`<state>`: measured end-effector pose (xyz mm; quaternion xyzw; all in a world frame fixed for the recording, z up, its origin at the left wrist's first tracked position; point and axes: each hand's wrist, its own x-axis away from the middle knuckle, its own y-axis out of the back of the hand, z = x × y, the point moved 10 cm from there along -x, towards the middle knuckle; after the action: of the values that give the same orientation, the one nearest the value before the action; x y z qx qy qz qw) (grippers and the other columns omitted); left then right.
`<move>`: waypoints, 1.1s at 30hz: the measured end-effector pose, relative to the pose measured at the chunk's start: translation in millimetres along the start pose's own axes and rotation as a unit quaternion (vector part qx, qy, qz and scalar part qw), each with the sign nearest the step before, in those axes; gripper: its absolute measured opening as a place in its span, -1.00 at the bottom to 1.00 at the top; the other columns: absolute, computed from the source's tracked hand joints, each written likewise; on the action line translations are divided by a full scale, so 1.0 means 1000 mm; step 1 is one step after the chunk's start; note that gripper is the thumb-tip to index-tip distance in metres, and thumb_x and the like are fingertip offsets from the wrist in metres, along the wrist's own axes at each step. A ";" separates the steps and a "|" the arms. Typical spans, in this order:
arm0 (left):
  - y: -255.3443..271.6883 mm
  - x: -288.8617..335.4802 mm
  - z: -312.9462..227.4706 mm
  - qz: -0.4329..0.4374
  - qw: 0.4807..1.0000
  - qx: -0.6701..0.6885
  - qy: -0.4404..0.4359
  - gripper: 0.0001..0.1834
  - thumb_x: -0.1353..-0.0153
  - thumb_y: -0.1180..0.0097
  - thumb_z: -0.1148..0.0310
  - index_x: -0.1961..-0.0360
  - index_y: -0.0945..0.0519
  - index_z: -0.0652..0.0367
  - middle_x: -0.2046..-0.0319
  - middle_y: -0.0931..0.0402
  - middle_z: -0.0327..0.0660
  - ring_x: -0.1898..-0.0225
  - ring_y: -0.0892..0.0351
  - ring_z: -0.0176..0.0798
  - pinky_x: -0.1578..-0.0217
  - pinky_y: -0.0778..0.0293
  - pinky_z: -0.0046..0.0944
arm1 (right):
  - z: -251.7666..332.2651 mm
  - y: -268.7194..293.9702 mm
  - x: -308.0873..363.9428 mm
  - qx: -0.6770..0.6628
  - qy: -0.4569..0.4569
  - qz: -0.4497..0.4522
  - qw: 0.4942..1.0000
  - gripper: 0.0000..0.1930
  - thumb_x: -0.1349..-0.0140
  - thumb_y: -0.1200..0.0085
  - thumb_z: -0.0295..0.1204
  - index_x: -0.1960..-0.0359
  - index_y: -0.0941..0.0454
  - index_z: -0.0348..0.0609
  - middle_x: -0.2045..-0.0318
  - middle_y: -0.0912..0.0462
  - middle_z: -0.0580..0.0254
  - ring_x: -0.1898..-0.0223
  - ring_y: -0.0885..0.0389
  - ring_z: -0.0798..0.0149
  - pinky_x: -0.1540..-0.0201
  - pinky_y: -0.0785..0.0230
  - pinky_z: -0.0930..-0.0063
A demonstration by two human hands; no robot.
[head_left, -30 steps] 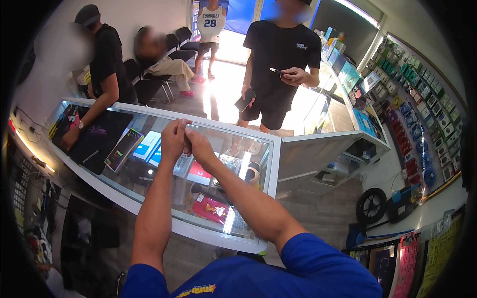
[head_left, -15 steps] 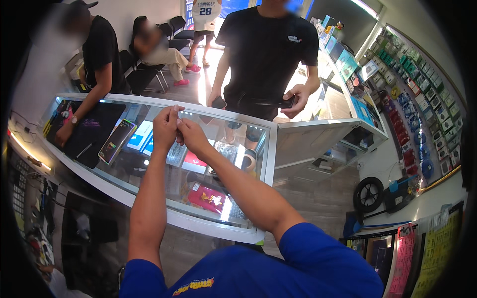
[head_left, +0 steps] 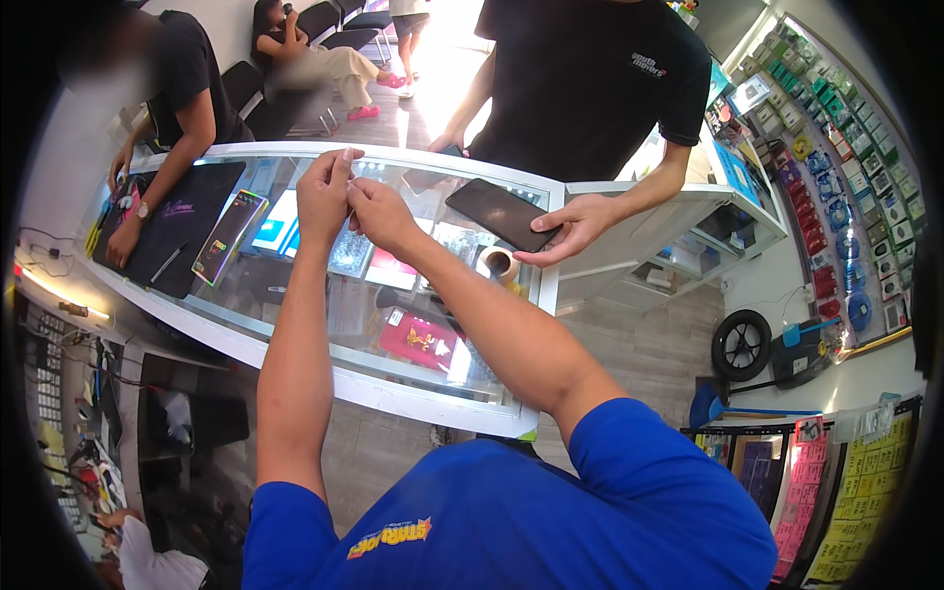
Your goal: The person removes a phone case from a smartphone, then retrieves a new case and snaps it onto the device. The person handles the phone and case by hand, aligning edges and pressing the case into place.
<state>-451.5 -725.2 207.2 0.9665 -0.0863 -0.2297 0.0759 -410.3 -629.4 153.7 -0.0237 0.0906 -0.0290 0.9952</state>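
My left hand (head_left: 323,200) and my right hand (head_left: 385,216) are close together above the glass-topped counter (head_left: 324,379). Both have their fingers closed in a pinch. Whatever lies between the fingertips, if anything, is too small to make out. To the right of my hands, a person across the counter holds a dark smartphone (head_left: 500,214) by one end with one hand (head_left: 582,226). The phone is over the glass; whether it touches is unclear.
Under the glass lie a red box (head_left: 423,339) and several other boxes. At the left, another person leans a hand on a black mat (head_left: 187,231) beside a phone-shaped item with a bright border (head_left: 228,238). A wheel (head_left: 740,345) rests by the right wall.
The person across has come closer and brought the smartphone out over the counter. My hands keep the same pinched pose. The view has shifted a little.
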 end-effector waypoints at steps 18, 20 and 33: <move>-0.054 0.034 -0.118 0.117 0.945 -0.165 -0.257 -0.85 -0.26 -0.29 0.39 0.18 -0.78 0.16 0.26 -0.70 -0.13 0.16 -0.63 -0.05 0.05 -0.50 -0.08 | 0.029 -0.008 0.016 0.237 0.311 -0.026 0.920 -0.73 -0.33 -0.23 -0.30 0.13 -0.65 -0.29 0.35 -0.72 0.10 0.28 -0.71 0.06 0.11 -0.49 0.28; -0.089 0.046 -0.119 0.225 0.909 -0.226 -0.269 -0.78 -0.25 -0.29 0.44 0.08 -0.76 0.14 0.06 -0.70 -0.17 -0.03 -0.62 -0.03 -0.14 -0.46 -0.06 | 0.031 -0.015 0.019 0.270 0.363 -0.025 0.891 -0.71 -0.35 -0.25 -0.26 0.14 -0.66 -0.28 0.30 -0.72 0.11 0.22 -0.70 0.08 0.02 -0.48 0.27; -0.174 0.093 -0.092 0.500 0.705 -0.391 -0.316 -0.25 -0.07 -0.26 0.43 -0.39 -0.50 0.14 -0.44 -0.42 -0.09 -0.43 -0.40 -0.01 -0.50 -0.21 -0.04 | 0.037 -0.012 0.025 0.271 0.088 0.050 0.957 -0.57 -0.47 -0.08 -0.07 0.07 -0.71 -0.24 0.22 -0.78 -0.03 0.18 -0.74 -0.02 0.02 -0.50 0.12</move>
<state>-304.7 -564.2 216.5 0.5364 -0.4780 -0.4630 0.5190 -379.4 -641.7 186.1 0.2539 0.1673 -0.0047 0.9526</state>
